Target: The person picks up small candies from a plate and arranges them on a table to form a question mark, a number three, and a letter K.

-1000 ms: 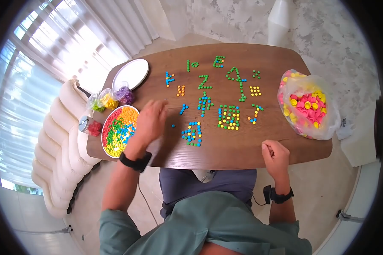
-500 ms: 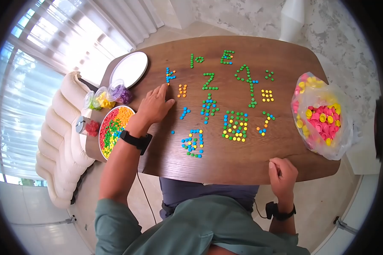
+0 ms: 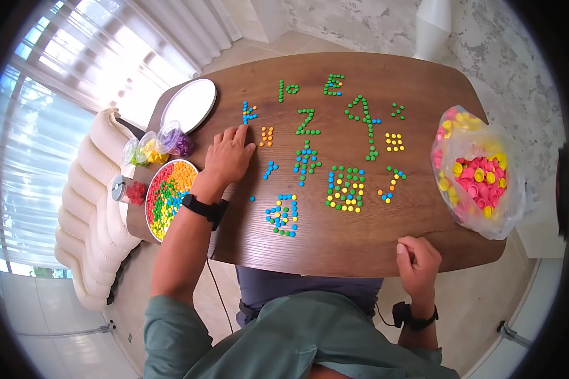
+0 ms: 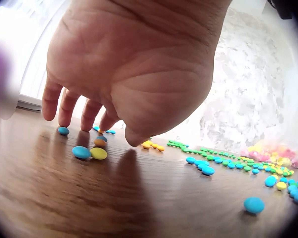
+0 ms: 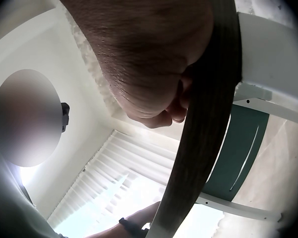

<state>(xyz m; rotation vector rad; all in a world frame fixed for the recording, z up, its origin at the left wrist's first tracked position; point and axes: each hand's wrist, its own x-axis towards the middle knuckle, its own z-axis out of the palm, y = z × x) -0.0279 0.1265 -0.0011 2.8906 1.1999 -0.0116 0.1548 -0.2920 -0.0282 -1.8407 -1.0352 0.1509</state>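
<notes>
In the head view my left hand (image 3: 229,155) reaches palm-down over the table beside a round tray of sorted candies (image 3: 171,192). Its extended fingers point toward a small blue-and-orange candy figure (image 3: 247,114). In the left wrist view the fingertips come down close to the tabletop, near a small blue candy (image 4: 63,131). A larger-looking blue candy (image 4: 81,152) and a yellow candy (image 4: 99,153) lie side by side below the palm; the hand hides them from the head view. My right hand (image 3: 418,261) rests loosely curled at the table's front edge, holding nothing visible.
Candy letters and shapes, such as a green Z (image 3: 307,122) and a framed square (image 3: 346,189), spread across the table (image 3: 335,249). A plastic bag of pink and yellow caps (image 3: 480,177) stands right. A white plate (image 3: 188,106), lidded cups (image 3: 174,139) and a jar (image 3: 128,189) stand left.
My left hand has moved from beside the tray toward the far side and down to the tabletop, its fingers now spread. The right hand stays by the front edge. The head view has shifted slightly.
</notes>
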